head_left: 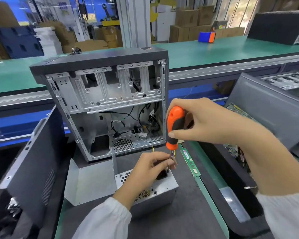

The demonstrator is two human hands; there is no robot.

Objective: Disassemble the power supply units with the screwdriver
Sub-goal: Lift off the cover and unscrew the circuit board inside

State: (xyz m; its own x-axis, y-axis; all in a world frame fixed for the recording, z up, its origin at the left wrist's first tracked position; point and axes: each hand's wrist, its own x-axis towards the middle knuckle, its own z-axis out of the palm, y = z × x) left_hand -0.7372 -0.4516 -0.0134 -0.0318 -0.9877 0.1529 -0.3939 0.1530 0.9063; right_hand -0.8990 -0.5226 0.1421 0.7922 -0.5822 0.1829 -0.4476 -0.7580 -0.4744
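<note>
Head view: at left a dark side panel (29,163) leans close by the work mat (185,221). A bent metal cover (86,183) lies just beside the power supply unit (155,192), which sits before the open computer case (104,100). Left hand (145,171) rests on the unit, fingers pinching the screwdriver (175,126) shaft. Right hand (200,121) grips the orange handle, upright. A memory stick (190,161) lies near the mat's right edge.
</note>
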